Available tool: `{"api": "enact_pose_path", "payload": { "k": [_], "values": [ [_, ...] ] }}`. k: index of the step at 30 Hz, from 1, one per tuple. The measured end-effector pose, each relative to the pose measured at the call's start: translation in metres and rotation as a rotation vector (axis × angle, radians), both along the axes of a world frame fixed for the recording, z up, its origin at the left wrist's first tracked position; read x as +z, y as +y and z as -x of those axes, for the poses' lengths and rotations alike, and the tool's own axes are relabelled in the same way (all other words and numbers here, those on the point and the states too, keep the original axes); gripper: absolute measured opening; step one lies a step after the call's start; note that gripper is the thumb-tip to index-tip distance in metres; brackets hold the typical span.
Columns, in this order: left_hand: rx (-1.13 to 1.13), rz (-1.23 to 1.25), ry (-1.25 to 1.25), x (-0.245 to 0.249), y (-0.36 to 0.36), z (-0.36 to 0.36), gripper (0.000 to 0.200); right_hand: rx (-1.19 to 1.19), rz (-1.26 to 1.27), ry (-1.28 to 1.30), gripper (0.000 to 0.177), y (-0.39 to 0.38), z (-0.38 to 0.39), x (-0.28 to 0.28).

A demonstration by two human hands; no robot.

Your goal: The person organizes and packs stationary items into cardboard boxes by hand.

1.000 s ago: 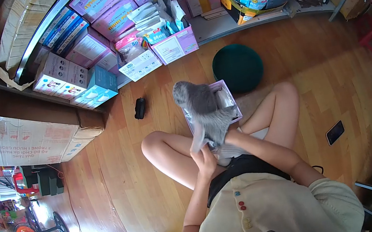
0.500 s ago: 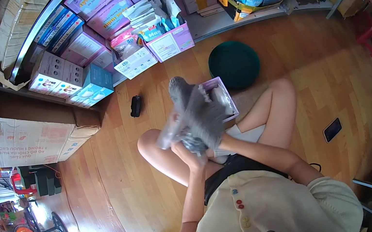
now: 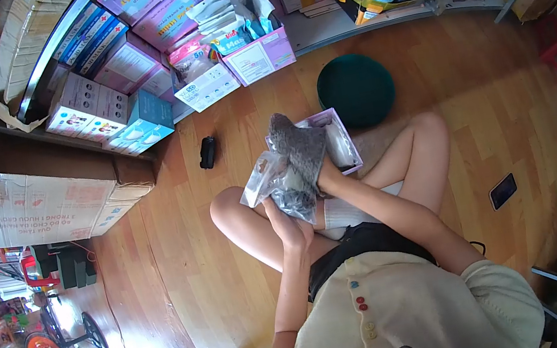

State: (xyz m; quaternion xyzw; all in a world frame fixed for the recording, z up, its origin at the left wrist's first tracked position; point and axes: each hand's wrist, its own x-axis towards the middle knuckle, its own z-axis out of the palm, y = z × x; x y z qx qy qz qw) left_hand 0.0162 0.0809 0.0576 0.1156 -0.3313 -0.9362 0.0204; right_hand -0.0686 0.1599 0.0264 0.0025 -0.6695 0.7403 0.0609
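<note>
A clear plastic bag [image 3: 266, 177] with grey material in its lower part is gripped at its lower left side by my left hand [image 3: 289, 230]. Against that bag lies a grey fuzzy cloth item [image 3: 304, 149]. My right hand [image 3: 328, 177] holds the cloth's right side, its fingers mostly hidden by the fabric. Just behind my right hand, a small open pink-purple box [image 3: 356, 153] stands on the floor with pale, clear-wrapped contents inside.
A dark green round container [image 3: 356, 91] sits beyond the box. On the wooden floor lie a black object [image 3: 207, 153] at left and a phone [image 3: 502, 192] at right. Shelves with boxes [image 3: 259, 58] and packets line the far side; a large carton [image 3: 40, 203] stands left.
The grey cloth has moved slightly right and sits more compactly over my right hand. The plastic bag is now more spread out and sharper in view. The whole view has shifted slightly.
</note>
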Motion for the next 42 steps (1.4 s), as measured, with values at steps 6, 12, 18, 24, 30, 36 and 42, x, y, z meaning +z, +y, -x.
{"api": "enact_pose_path", "payload": {
  "k": [6,12,18,24,30,36,42],
  "values": [
    [0.031,0.006,-0.131,-0.004,-0.018,0.0,0.053,0.149,0.587,-0.454,0.031,0.051,0.02,-0.02],
    [-0.244,-0.101,0.026,-0.063,-0.038,-0.002,0.047,0.317,0.009,-0.075,0.067,0.054,-0.058,0.021],
    [-0.263,0.306,-0.006,-0.014,-0.011,-0.023,0.044,-0.097,-0.417,0.449,0.031,0.035,-0.051,0.062],
    [-0.144,0.394,0.033,-0.017,-0.024,-0.035,0.033,-0.008,-0.062,0.041,0.042,0.026,-0.043,0.051],
    [-0.292,0.382,-0.122,-0.047,-0.05,-0.045,0.045,-0.511,0.248,-0.096,0.039,0.12,0.001,0.053],
    [-0.316,0.219,-0.239,-0.039,-0.059,-0.044,0.046,-0.163,-1.024,0.059,0.046,0.187,-0.07,0.06],
    [-0.806,0.588,-0.045,-0.013,-0.018,-0.031,0.039,0.5,-0.552,0.006,0.042,0.151,-0.103,0.064]
  ]
}}
